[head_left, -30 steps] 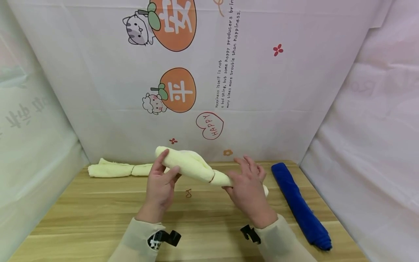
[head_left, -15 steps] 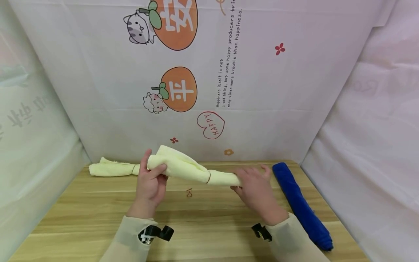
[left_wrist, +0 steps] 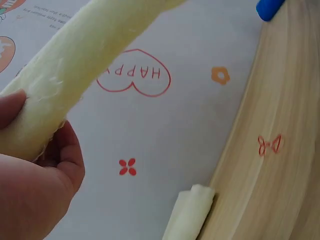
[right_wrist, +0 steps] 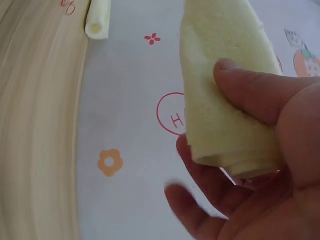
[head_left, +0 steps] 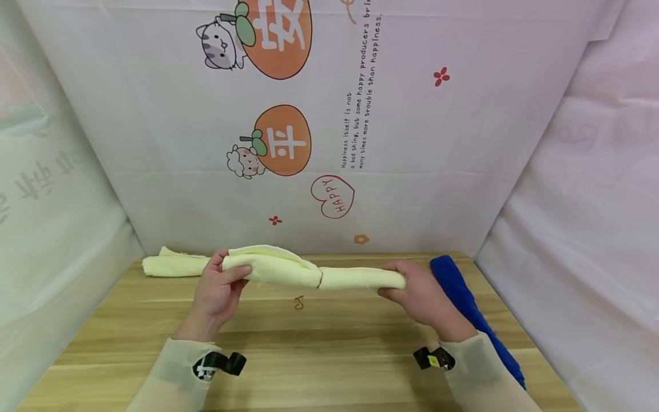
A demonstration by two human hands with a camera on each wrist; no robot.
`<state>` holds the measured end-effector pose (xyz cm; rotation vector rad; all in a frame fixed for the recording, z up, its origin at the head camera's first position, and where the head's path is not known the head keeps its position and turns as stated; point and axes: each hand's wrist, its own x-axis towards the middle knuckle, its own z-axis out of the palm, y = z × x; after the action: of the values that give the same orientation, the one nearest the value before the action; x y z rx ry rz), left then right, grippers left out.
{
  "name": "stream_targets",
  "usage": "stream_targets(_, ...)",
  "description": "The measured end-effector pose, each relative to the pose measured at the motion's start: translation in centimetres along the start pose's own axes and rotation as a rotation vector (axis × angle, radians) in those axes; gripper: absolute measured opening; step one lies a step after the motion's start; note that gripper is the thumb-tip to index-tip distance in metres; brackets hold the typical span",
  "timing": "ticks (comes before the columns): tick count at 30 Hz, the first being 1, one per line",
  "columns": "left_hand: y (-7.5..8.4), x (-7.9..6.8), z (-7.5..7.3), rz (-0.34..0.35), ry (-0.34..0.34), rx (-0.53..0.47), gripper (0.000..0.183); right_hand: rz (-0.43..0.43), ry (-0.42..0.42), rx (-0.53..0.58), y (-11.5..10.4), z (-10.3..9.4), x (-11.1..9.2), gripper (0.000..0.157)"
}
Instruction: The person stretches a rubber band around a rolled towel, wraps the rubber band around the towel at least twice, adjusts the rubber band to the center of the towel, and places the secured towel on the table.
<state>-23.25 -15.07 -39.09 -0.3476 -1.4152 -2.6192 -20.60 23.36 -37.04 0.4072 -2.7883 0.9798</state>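
Note:
A pale yellow rolled towel (head_left: 278, 272) is held level above the table, cinched near its middle by a thin reddish-brown band (head_left: 321, 278). My left hand (head_left: 217, 293) grips its looser, fanned-out left end, thumb in front. At the narrow right end, my right hand (head_left: 423, 290) pinches the roll between thumb and fingers; the right wrist view shows the layered end of the towel (right_wrist: 230, 120) under the thumb. Behind my left hand, a second pale yellow towel (head_left: 172, 265) lies on the table, partly hidden.
A blue rolled towel (head_left: 465, 303) lies slantwise at the right, partly covered by my right forearm. On the wooden table (head_left: 319, 360), a small loose reddish band (head_left: 298, 303) lies near the middle. Printed white cloth (head_left: 401, 189) walls the back and both sides.
The held towel has swung from slanting down rightward to nearly level and shifted left. My left hand has moved left and down; my right hand has moved right to the towel's end.

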Motion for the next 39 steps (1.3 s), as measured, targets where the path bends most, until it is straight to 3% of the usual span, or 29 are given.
stream_targets(6, 0.7, -0.2, -1.9, -0.073, -0.027, 0.292, 0.030, 0.093, -0.011, 0.344, 1.1, 0.3, 0.4, 0.046)
stream_targets(10, 1.1, -0.2, -3.5, -0.100, -0.121, 0.405, 0.032, 0.129, -0.044, 0.660, 1.7, 0.6, 0.6, 0.054)
stream_targets(15, 1.1, -0.3, -5.4, -0.144, -0.258, 0.288, 0.034, 0.077, -0.113, 1.041, 2.6, 1.3, 1.0, 0.046)
stream_targets(20, 1.0, -0.4, -6.4, -0.222, -0.320, 0.078, 0.034, 0.013, -0.150, 1.222, 3.0, 2.3, 1.6, 0.026)
stream_targets(23, 1.0, -0.3, -6.9, -0.277, -0.270, -0.007, 0.031, 0.070, -0.120, 1.243, 2.8, 3.2, 2.3, 0.021)
stream_targets(31, 1.8, 0.0, -9.2, -0.407, 0.026, -0.095, 0.033, 0.286, -0.076, 1.216, 1.2, 7.2, 5.2, 0.027)
stream_targets(34, 2.4, 0.3, -10.6, -0.451, 0.065, -0.150, 0.034, 0.358, -0.075, 1.257, 0.3, 8.8, 6.4, 0.034)
stream_targets(39, 3.7, 0.8, -13.3, -0.501, 0.107, -0.202, 0.032, 0.462, -0.084, 1.440, -1.3, 11.8, 8.4, 0.035)
